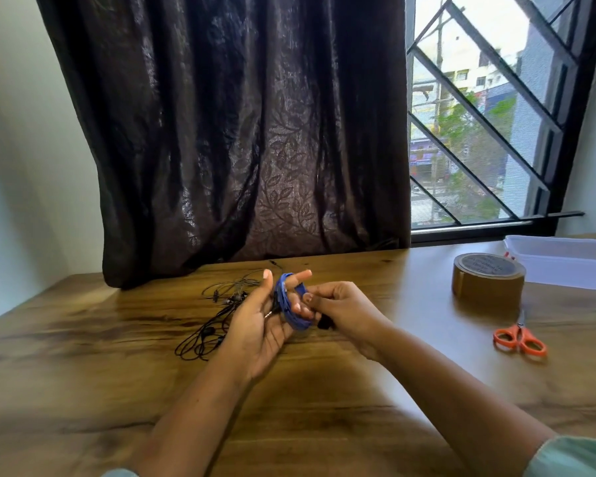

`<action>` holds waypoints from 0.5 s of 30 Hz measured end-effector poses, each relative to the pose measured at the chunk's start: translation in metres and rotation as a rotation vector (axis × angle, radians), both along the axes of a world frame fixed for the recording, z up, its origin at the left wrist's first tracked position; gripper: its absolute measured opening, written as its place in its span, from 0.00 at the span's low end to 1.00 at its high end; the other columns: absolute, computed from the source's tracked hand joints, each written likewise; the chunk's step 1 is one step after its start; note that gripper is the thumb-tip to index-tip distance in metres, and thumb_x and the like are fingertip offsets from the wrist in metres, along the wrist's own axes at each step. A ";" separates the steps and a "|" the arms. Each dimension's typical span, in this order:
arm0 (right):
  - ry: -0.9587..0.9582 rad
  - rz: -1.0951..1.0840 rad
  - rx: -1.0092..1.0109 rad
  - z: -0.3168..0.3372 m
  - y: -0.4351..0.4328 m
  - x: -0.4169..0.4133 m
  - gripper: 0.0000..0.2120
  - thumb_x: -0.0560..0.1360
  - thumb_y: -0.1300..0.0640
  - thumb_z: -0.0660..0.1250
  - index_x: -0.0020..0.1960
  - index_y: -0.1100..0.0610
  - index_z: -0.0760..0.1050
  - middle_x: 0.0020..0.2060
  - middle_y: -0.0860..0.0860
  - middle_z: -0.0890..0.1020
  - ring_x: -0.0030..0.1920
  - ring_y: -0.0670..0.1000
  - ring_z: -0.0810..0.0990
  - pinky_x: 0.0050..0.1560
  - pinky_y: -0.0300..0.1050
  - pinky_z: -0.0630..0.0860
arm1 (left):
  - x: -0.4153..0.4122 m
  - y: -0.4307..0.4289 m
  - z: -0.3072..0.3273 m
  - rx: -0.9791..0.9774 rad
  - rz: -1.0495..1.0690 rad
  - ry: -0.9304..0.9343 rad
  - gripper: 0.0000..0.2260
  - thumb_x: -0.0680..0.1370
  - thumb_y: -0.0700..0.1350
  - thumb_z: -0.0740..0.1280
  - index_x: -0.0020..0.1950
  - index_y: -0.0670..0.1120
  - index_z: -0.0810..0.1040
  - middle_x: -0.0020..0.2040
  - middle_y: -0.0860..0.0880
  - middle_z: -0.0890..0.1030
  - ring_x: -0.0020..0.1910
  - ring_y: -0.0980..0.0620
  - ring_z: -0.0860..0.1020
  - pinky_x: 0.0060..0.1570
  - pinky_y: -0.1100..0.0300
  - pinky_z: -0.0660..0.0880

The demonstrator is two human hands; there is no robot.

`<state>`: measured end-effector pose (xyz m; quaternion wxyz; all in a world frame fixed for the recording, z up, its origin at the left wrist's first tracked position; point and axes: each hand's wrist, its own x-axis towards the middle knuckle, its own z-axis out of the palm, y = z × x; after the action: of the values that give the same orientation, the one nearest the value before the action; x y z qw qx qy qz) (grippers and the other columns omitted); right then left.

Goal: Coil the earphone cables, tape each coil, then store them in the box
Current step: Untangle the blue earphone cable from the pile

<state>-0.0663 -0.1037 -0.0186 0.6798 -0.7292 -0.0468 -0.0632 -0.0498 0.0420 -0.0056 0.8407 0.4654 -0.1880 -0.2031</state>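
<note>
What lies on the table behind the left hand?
A loose tangle of black earphone cables. The left hand, wound with the blue cable, covers its right part, so where it ends there cannot be seen.

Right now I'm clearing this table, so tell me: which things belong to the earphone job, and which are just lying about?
Job: blue earphone cable wound on the left hand, black earphones, brown tape roll, orange scissors, clear plastic box.
Just there: dark curtain, barred window.
</note>
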 end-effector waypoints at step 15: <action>0.096 -0.212 -0.561 -0.006 -0.012 0.004 0.10 0.79 0.57 0.62 0.40 0.52 0.78 0.36 0.46 0.78 0.36 0.47 0.76 0.39 0.42 0.75 | 0.017 -0.007 -0.031 1.050 0.549 -0.367 0.10 0.77 0.52 0.66 0.53 0.48 0.81 0.48 0.49 0.83 0.47 0.49 0.79 0.50 0.55 0.76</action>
<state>-0.0625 -0.1157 -0.0247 0.4430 -0.8914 0.0463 -0.0839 -0.0327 0.0350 -0.0362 0.4751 0.8756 -0.0779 0.0382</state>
